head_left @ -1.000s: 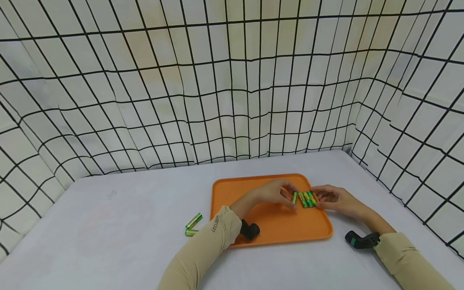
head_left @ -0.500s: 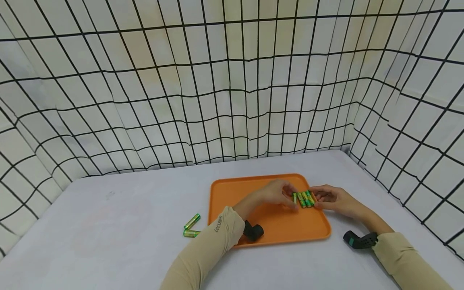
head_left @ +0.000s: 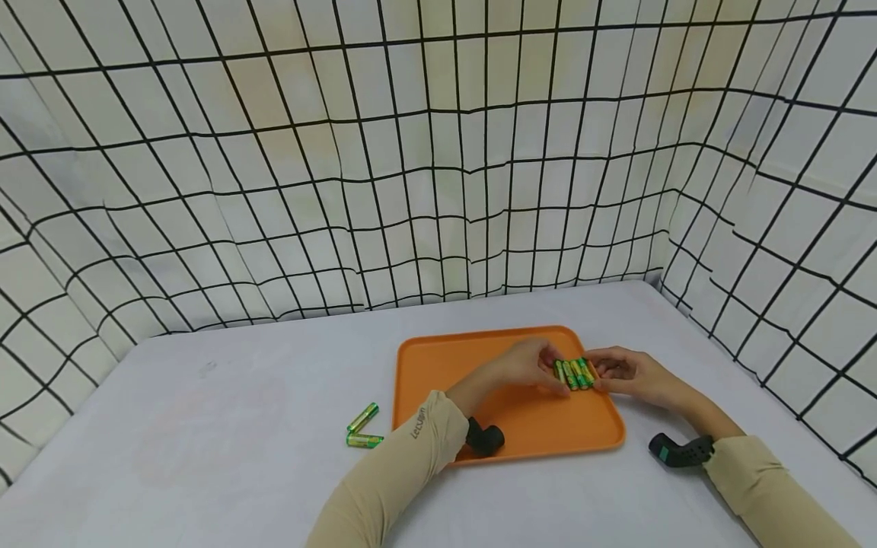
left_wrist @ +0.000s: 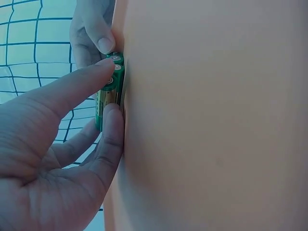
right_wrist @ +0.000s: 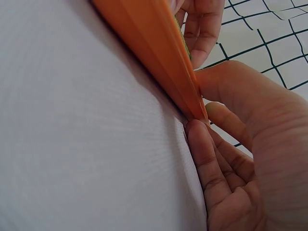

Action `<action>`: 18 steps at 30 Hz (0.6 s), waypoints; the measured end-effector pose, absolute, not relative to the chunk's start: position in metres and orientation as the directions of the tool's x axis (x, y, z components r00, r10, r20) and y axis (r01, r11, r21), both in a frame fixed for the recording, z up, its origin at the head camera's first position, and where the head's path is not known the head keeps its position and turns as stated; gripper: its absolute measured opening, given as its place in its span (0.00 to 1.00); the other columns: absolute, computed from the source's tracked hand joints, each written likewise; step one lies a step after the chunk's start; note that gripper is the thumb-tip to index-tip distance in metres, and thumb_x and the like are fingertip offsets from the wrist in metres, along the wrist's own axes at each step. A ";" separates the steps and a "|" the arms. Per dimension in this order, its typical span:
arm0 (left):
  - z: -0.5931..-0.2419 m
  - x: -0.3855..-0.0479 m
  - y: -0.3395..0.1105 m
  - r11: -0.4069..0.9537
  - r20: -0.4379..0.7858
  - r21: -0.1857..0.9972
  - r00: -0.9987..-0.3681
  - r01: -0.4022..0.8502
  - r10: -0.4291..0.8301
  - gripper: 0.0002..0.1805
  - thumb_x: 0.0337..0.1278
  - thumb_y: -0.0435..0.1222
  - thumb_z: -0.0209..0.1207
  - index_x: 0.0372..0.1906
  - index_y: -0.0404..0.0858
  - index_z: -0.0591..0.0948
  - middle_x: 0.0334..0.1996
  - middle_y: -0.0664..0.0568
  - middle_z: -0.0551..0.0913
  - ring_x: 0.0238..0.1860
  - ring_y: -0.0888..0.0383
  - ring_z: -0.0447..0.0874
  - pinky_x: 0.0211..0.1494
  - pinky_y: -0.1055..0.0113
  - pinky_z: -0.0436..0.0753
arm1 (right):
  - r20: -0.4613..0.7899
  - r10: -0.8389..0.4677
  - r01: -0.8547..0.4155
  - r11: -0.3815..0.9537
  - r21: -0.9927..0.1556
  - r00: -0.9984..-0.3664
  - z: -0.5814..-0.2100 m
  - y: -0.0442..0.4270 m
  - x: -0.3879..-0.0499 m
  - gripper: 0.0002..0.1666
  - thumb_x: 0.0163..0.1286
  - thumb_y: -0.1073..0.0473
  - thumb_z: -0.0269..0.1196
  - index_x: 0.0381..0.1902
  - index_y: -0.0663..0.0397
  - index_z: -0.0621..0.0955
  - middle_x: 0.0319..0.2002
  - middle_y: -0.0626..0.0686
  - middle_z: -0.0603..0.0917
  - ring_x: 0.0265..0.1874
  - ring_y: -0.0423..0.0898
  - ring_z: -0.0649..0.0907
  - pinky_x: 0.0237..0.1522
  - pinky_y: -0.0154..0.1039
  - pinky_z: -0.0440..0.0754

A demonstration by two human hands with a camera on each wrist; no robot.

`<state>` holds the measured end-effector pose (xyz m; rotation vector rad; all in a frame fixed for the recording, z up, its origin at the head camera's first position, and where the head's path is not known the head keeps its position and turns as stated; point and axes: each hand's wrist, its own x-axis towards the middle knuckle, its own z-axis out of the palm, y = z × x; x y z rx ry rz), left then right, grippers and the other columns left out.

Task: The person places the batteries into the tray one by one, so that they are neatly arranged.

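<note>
Several green-and-yellow batteries [head_left: 574,374] lie side by side in a row at the right end of an orange tray [head_left: 438,354]. My left hand [head_left: 526,367] pinches the battery [left_wrist: 100,103] at the row's left end between thumb and fingers. That battery stands against its neighbours. At the tray's right edge, my right hand [head_left: 633,374] holds the rim; in the right wrist view the thumb lies on one side of the tray edge [right_wrist: 166,53] and the fingers on the other. The right fingertips are close beside the row.
Two more batteries, one slanted [head_left: 362,418] and one lying flat [head_left: 365,441], are on the white cloth [head_left: 226,426] left of the tray. The left forearm crosses the tray's front left. White grid-patterned curtains [head_left: 411,190] enclose the table at the back and sides.
My left hand has moved slightly right with its battery, closing the gap to the row. My right hand has stayed at the tray's edge.
</note>
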<state>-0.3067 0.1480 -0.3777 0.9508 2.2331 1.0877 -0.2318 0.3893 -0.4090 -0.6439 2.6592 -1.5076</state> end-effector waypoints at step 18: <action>-0.380 -0.306 0.149 0.431 -0.120 0.832 -0.646 0.348 0.754 0.26 0.50 0.34 0.72 0.53 0.35 0.75 0.38 0.55 0.77 0.34 0.64 0.78 0.35 0.75 0.77 | 0.171 -0.337 -0.322 0.466 -0.824 -0.926 -0.414 0.392 -0.235 0.28 0.67 0.64 0.65 0.62 0.68 0.73 0.45 0.55 0.79 0.39 0.38 0.78 0.42 0.28 0.78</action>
